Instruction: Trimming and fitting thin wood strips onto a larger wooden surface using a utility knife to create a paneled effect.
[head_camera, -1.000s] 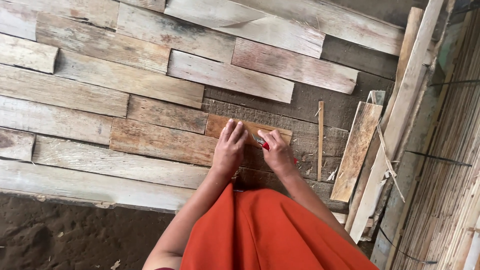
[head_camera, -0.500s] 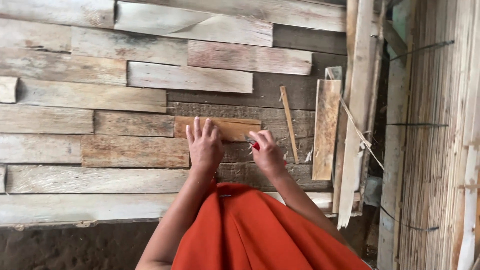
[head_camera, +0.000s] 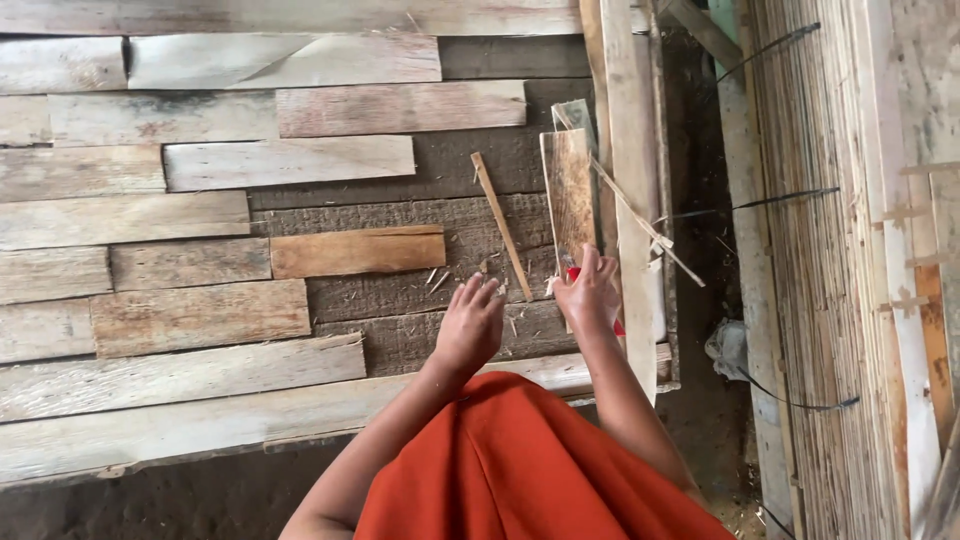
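Note:
My left hand hovers with fingers apart over the dark backing board, just right of a short orange-brown plank. My right hand is closed around a small red-handled tool, most of which is hidden in the fist. Its fingertips rest at the lower end of a short weathered plank lying lengthwise away from me. A thin wooden stick lies between the two hands. Wood chips are scattered around the hands. My orange garment fills the bottom centre.
Weathered planks in rows cover the panel to the left. A long pale plank runs along the panel's right edge. A reed mat wall with black wires stands to the right, with a grey rag at its foot. Bare dirt lies below.
Both hands have left the orange-brown plank and moved right. The right hand now reaches the short upright plank, and the left hand has lifted off the wood.

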